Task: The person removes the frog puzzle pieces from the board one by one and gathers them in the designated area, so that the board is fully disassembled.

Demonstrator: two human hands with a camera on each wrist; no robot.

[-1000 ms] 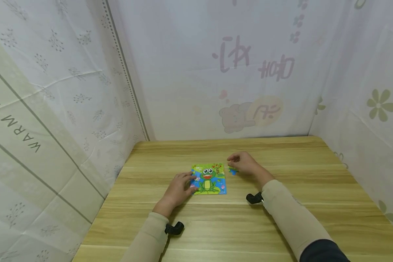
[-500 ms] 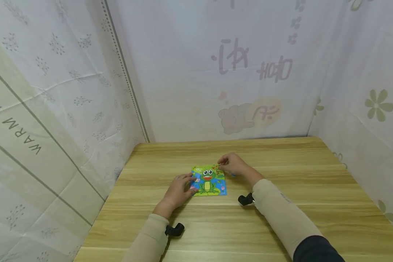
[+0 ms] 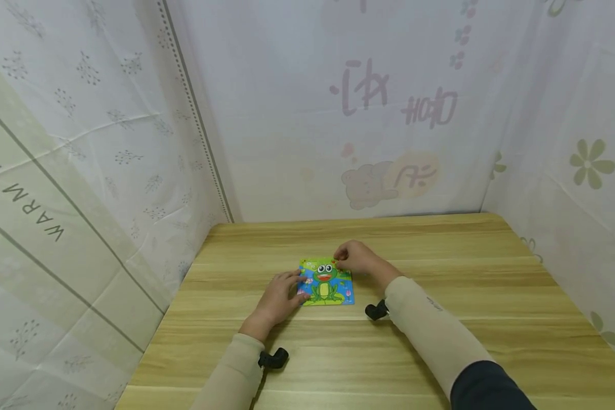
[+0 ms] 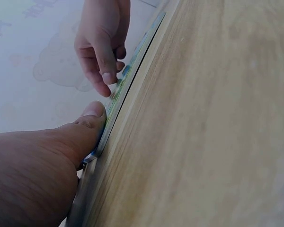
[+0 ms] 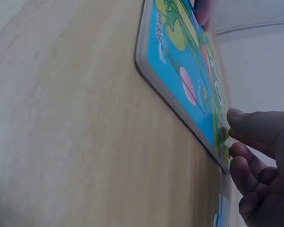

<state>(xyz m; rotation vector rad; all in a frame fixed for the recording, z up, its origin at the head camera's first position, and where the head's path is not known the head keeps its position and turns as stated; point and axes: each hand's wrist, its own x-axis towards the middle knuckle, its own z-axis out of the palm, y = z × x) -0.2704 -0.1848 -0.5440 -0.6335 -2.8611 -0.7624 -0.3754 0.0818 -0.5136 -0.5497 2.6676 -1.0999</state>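
A square frog jigsaw puzzle (image 3: 325, 287) lies flat on the table. My left hand (image 3: 278, 297) rests at its left side, with loosely spread fingers and the thumb at the board's edge, as the left wrist view shows. At the puzzle's upper right corner is my right hand (image 3: 357, 257). Its thumb (image 5: 246, 124) and bent fingers come right to the corner, close over the printed surface. Whether they pinch a piece there I cannot tell. Beside that corner, blue puzzle pieces (image 5: 221, 213) lie on the table, partly hidden below the right hand.
Wood-grain table (image 3: 441, 250) surrounds the puzzle. Patterned white curtains (image 3: 297, 114) hang behind it and along both sides. Each wrist wears a black camera mount (image 3: 274, 359) close above the tabletop.
My right hand has moved left from the loose pieces beside the puzzle to the puzzle's upper right corner. The left hand has stayed in place.
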